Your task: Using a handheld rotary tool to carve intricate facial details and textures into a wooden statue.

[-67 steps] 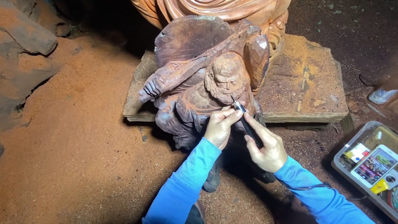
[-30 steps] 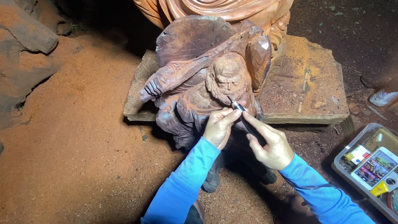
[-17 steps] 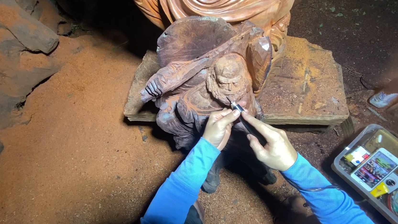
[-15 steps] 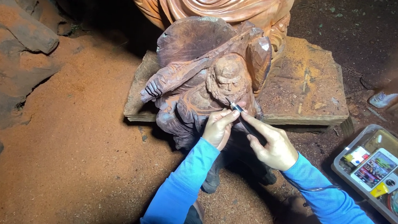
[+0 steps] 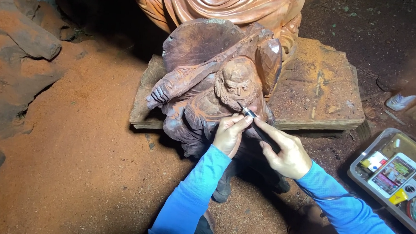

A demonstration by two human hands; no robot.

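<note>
A dark reddish wooden figure [image 5: 205,86] with a bearded face stands in front of me on the sawdust. A slim carving tool [image 5: 259,129] with a dark handle has its metal tip at the figure's beard. My right hand [image 5: 285,151] grips the tool's handle. My left hand [image 5: 230,132] rests against the figure's chest, its fingers pinching the tool near the tip. Both arms wear blue sleeves.
A larger pale carved statue [image 5: 223,3] stands behind, beside a flat wooden slab [image 5: 321,87]. A grey tray [image 5: 364,163] at right holds a phone [image 5: 393,174] and small items. Rough wood chunks [image 5: 19,35] lie at left. Red sawdust [image 5: 78,171] covers the ground.
Both hands stay at the figure's beard with only tiny shifts of the tool. The view has drifted slightly.
</note>
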